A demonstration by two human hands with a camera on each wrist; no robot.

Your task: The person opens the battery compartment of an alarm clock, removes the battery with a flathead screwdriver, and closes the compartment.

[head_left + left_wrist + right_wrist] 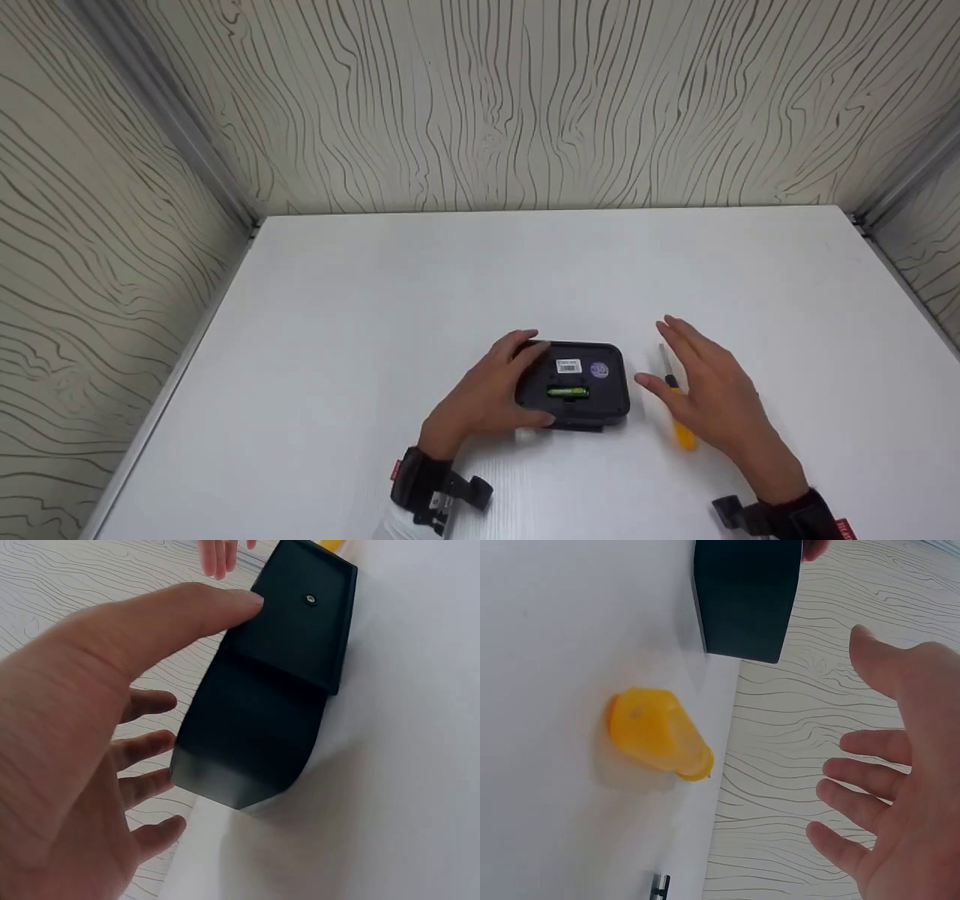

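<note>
A flat black device (536, 386) with rounded corners lies on the white table, its label side up. A green battery (568, 392) sits in a small recess in it. My left hand (487, 390) spans the device's left end, thumb (225, 607) on the near edge and fingers at the far side. A screw (310, 598) shows in the device's side face. To the right, my right hand (712, 390) hovers with fingers spread, holding nothing. Partly behind it lies a screwdriver with a yellow handle (683, 433), its shaft pointing away from me.
In the right wrist view, a small black and silver piece (659, 886) lies beyond the screwdriver. The white table (360, 300) ends at a wood-grain patterned wall (487, 105) at the back, with similar panels at both sides.
</note>
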